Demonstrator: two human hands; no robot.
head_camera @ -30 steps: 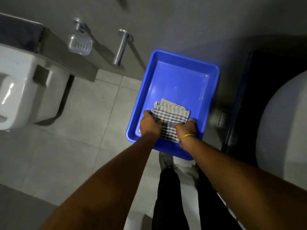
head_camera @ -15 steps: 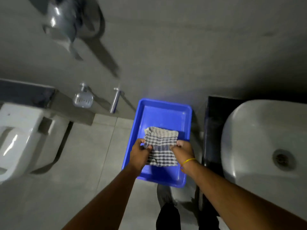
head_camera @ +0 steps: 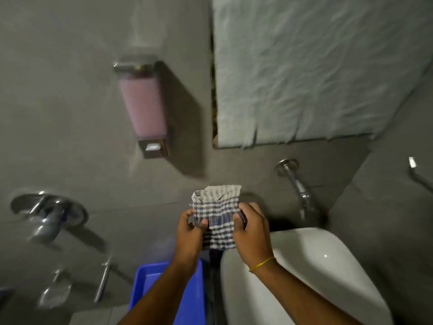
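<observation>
Left hand (head_camera: 189,233) pinches one edge of the checked cloth (head_camera: 216,207), right hand (head_camera: 251,231) the other, thumbs in front, so it's stretched between both grips, blue tub (head_camera: 164,289) down below them. I'd pull outward evenly so it opens flat, no bunching.

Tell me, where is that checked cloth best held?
By its two side edges, one hand from each side, as the left hand and right hand pinch it now. The checked cloth looks limp and folded, so both edges keep it spread.
</observation>
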